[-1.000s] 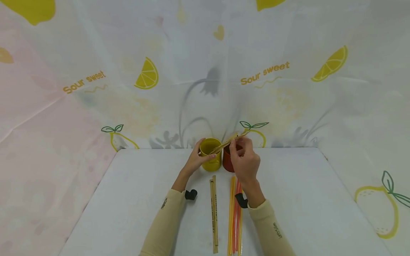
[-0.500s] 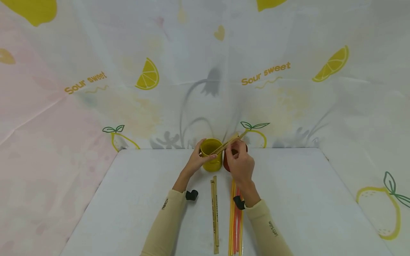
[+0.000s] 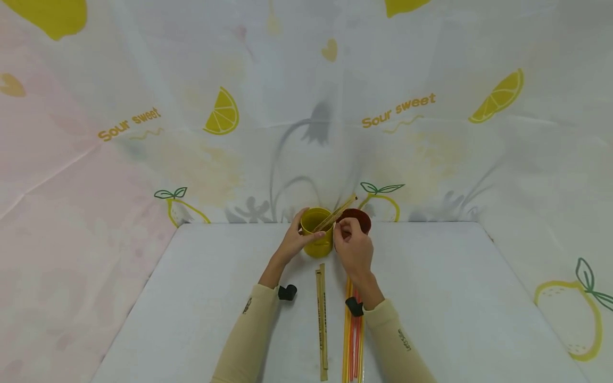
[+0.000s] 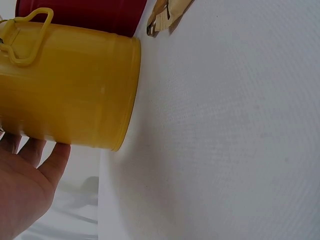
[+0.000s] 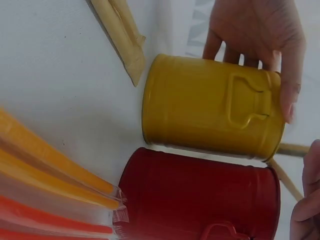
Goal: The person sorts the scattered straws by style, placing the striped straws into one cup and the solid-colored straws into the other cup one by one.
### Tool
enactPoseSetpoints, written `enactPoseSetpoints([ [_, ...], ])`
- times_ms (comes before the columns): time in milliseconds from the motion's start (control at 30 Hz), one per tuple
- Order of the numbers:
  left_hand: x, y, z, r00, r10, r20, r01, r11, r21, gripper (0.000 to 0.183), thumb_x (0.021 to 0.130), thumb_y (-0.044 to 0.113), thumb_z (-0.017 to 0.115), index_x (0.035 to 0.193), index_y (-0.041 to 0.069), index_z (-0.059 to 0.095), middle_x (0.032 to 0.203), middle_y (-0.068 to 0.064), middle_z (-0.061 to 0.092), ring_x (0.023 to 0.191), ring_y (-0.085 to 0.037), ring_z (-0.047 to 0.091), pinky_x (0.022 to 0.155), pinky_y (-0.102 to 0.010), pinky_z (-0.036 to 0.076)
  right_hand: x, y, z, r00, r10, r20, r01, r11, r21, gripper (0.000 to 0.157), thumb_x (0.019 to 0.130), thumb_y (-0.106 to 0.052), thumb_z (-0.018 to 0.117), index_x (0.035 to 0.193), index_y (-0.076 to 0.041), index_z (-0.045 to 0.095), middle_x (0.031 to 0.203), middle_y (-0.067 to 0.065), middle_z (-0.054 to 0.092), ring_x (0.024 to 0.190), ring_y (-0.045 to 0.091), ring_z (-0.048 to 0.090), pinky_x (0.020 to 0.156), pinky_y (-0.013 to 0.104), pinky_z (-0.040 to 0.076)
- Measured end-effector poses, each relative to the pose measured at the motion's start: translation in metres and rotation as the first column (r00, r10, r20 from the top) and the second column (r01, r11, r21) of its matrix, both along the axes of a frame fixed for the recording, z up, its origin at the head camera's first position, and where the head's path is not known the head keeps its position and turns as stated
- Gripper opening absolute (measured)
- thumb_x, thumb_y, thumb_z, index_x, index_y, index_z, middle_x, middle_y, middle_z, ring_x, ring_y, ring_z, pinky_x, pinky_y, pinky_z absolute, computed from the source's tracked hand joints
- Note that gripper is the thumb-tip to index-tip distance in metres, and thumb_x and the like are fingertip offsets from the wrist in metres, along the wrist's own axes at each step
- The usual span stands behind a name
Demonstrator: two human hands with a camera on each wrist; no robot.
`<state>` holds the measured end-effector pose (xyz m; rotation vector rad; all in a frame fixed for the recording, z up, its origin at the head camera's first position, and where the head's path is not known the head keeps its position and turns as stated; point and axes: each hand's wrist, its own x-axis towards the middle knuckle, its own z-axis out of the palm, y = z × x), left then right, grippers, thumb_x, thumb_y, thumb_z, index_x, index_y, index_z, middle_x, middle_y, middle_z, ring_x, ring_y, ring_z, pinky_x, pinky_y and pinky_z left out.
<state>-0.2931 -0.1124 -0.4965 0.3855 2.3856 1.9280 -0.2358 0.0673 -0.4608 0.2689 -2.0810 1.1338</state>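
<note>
My left hand [image 3: 293, 240] grips the yellow metal bucket [image 3: 318, 247] from its left side, thumb over the near rim. It stands upright, with a small loop handle on its wall. Thin brown paper-wrapped straws [image 3: 341, 208] lean out of its mouth to the upper right. Beside their shafts, my right hand [image 3: 355, 247] has curled fingers and pinches at them, fingertips close to the yellow rim. In the right wrist view, two straws [image 5: 292, 149] spread from the bucket toward my fingers. A red bucket [image 5: 200, 195] stands right alongside, partly behind my right hand in the head view.
More paper-wrapped straws [image 3: 322, 324] lie lengthwise on the white table [image 3: 201, 314] in front of the yellow bucket. To their right lie orange and red straws [image 3: 351, 351] in clear wrappers, partly under my right forearm. A lemon-printed cloth [image 3: 268, 159] hangs behind the table.
My right hand has moved left and down along the straws toward the yellow bucket's rim, uncovering more of the red bucket's mouth. The straws now lean more steeply. My left hand keeps its grip.
</note>
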Motion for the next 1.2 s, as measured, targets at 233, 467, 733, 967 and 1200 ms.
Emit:
enactPoseSetpoints([
  [233,-0.001,0.0,0.0,1.0,-0.016,-0.009,0.016,1.0,0.01,0.092,0.084,0.033,0.08,0.155,0.017,0.025,0.148,-0.009,0.039,0.134,-0.03,0.039,0.11,-0.051,0.029,-0.001,0.0,-0.002,0.997,0.002,0.078,-0.004,1.0,0.017,0.009,0.093,-0.013,0.066,0.097,-0.006,0.063,0.079,0.006,0.072,0.052,0.013,0.057,0.047,0.031,0.046],
  [467,0.001,-0.002,0.007,0.998,-0.055,0.012,0.055,0.998,-0.007,0.091,0.088,0.024,0.076,0.157,0.011,0.018,0.152,-0.016,0.033,0.135,-0.034,0.037,0.111,-0.051,0.027,0.002,0.003,-0.002,0.984,0.02,0.175,-0.023,1.0,0.019,0.016,0.094,-0.019,0.066,0.104,-0.006,0.063,0.086,0.005,0.073,0.054,0.014,0.058,0.049,0.032,0.047],
  [733,0.019,-0.001,0.034,0.997,-0.068,0.027,0.07,0.997,-0.043,0.091,0.089,0.022,0.074,0.157,0.005,0.016,0.154,-0.018,0.03,0.137,-0.035,0.036,0.11,-0.05,0.03,0.01,0.008,0.002,0.954,0.078,0.291,-0.087,0.996,0.016,0.021,0.092,-0.02,0.069,0.108,-0.007,0.063,0.081,0.001,0.072,0.05,0.009,0.054,0.048,0.031,0.044],
  [967,0.016,-0.002,0.032,0.997,-0.072,0.037,0.073,0.996,-0.048,0.092,0.09,0.023,0.074,0.157,0.006,0.015,0.155,-0.018,0.028,0.138,-0.035,0.035,0.112,-0.05,0.028,0.018,0.011,0.011,0.909,0.157,0.386,-0.177,0.984,0.018,0.029,0.091,-0.02,0.07,0.115,-0.005,0.062,0.079,-0.001,0.071,0.046,0.006,0.055,0.046,0.031,0.043],
  [1200,0.0,-0.002,0.006,0.998,-0.048,0.03,0.048,0.999,-0.025,0.093,0.088,0.026,0.075,0.158,0.013,0.015,0.156,-0.014,0.027,0.139,-0.034,0.032,0.112,-0.051,0.026,0.024,0.014,0.018,0.883,0.188,0.429,-0.216,0.976,0.017,0.029,0.09,-0.021,0.072,0.114,-0.005,0.062,0.079,-0.001,0.07,0.048,0.007,0.057,0.048,0.031,0.045],
])
